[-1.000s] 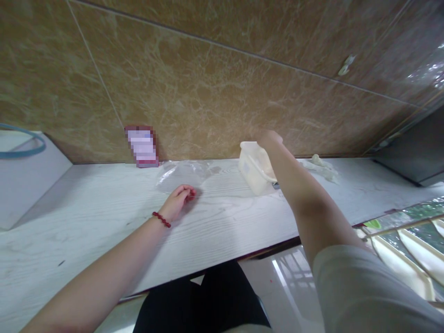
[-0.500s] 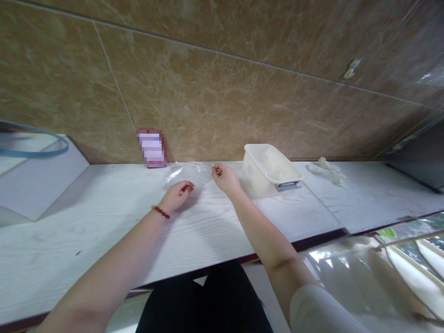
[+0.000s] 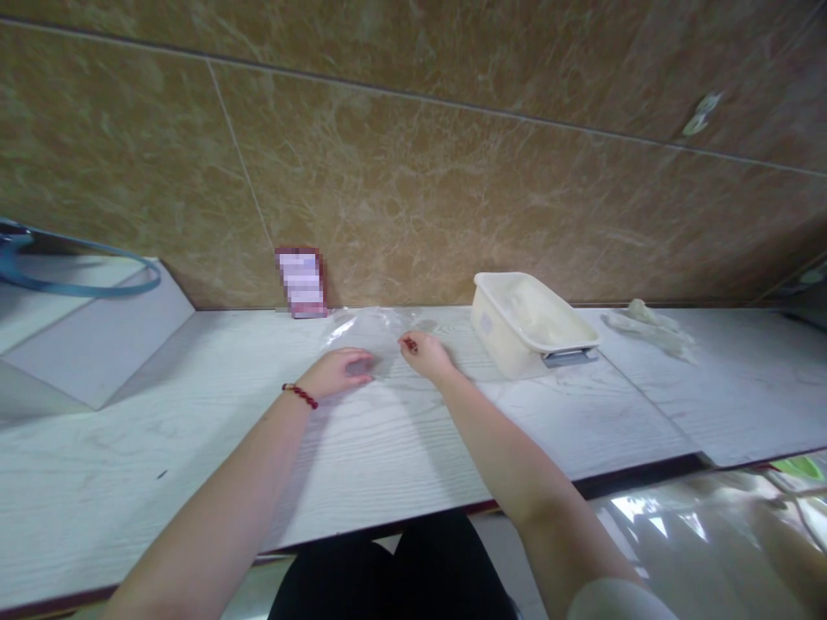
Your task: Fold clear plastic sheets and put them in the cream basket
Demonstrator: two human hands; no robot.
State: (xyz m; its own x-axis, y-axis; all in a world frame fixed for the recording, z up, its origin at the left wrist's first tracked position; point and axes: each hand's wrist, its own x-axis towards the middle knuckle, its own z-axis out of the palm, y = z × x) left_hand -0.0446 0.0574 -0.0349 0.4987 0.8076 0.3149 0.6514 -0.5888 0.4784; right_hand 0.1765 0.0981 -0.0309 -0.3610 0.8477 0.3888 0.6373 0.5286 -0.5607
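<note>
A clear plastic bag or sheet (image 3: 362,325) lies crumpled on the white tabletop, close to the wall. At its near left edge is my left hand (image 3: 332,372), wearing a dark red bead bracelet (image 3: 300,395). The thumb and fingers of that hand are parted in a curve, and nothing shows between them. My right hand (image 3: 427,355) is by the bag's right side with its fingertips pinched together. What lies in that pinch is too small to make out. Right of it stands a cream plastic bin (image 3: 500,340) with a grey clip handle (image 3: 570,357).
A device with a blurred screen (image 3: 303,282) leans on the brown tiled wall (image 3: 413,172). At left is a white box (image 3: 122,344) with a blue strap (image 3: 96,290). A crumpled whitish plastic piece (image 3: 651,329) lies at right. The table's front edge (image 3: 388,523) runs before my legs.
My left hand has opened from a loose pinch, its fingers now apart. My right hand has come slightly nearer to me, still pinched. The view has shifted a little, moving the scene rightward.
</note>
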